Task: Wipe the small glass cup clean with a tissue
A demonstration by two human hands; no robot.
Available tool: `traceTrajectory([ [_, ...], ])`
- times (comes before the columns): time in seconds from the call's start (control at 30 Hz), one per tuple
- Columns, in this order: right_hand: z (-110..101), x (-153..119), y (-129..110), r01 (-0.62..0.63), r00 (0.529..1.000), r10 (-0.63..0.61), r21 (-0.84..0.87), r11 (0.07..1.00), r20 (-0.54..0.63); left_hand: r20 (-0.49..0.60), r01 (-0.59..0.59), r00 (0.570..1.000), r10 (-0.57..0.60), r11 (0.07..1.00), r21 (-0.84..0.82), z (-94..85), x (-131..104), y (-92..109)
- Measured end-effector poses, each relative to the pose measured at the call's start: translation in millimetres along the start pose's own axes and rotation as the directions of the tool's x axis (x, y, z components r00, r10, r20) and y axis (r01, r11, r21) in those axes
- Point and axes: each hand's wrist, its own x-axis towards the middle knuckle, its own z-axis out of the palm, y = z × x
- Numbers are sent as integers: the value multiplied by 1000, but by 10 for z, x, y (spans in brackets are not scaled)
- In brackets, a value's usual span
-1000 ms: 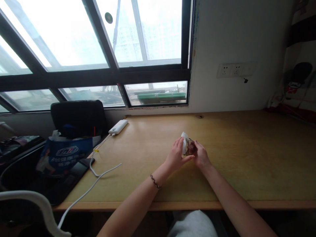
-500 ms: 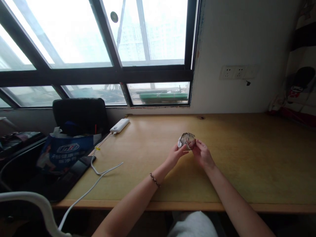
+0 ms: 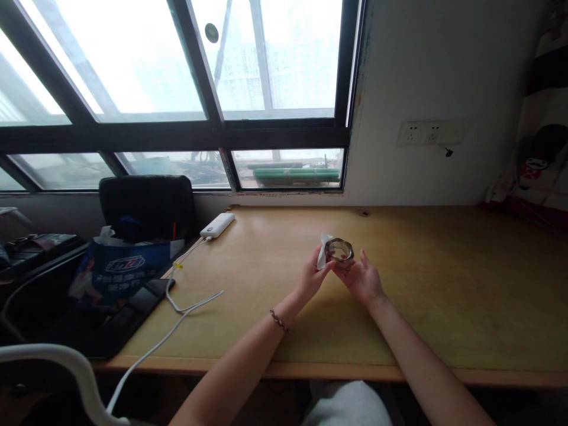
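Note:
A small smoky-brown glass ashtray [image 3: 339, 251] with a wavy rim is held above the desk, its open side tilted up toward me. My left hand [image 3: 313, 272] grips its left side, thumb at the near edge, with a white tissue [image 3: 323, 251] sticking up between the fingers and the glass. From below and the right, my right hand [image 3: 361, 280] supports the ashtray; its thumb stands up away from the glass. The undersides of the fingers are hidden.
The wooden desk [image 3: 444, 296] spans the front. At its left lie a white power bank [image 3: 217, 225] and a white cable [image 3: 195, 306]. Beyond the left edge are a black chair [image 3: 146, 201] and a blue bag [image 3: 124, 269]. A wall socket [image 3: 430, 133] is at the back.
The ashtray has been turned so that its open rim faces me. The tissue shows more upright on its left, and my right thumb has come off the glass.

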Motion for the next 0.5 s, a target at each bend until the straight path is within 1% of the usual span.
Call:
traceTrajectory([
  [0.07, -33, 25, 19, -22, 1000, 23, 32, 999, -14, 29, -11, 1000, 9, 999, 50, 6, -17, -5],
  [0.1, -49, 38, 35, -12, 1000, 13, 53, 999, -25, 37, -32, 999, 29, 997, 77, 8, -24, -21],
  [0.17, -73, 59, 64, 32, 998, -27, 97, 995, -51, 57, -119, 992, 111, 978, 172, 6, -28, -78],
  [0.2, -79, 66, 75, 56, 997, -49, 118, 991, -60, 76, -177, 984, 163, 953, 245, -1, -27, -116],
  [0.27, -83, 72, 83, 93, 995, -85, 154, 984, -59, 140, -290, 957, 255, 863, 413, -25, -21, -199],
  [0.33, -77, 73, 78, 118, 993, -110, 173, 978, -53, 206, -370, 929, 309, 747, 552, -48, -18, -259],
  [0.4, -68, 73, 68, 144, 989, -136, 166, 976, -58, 253, -411, 911, 327, 653, 636, -54, -23, -272],
  [0.5, -61, 78, 55, 176, 984, -170, 131, 976, -58, 299, -443, 894, 333, 562, 698, -25, -42, -217],
])
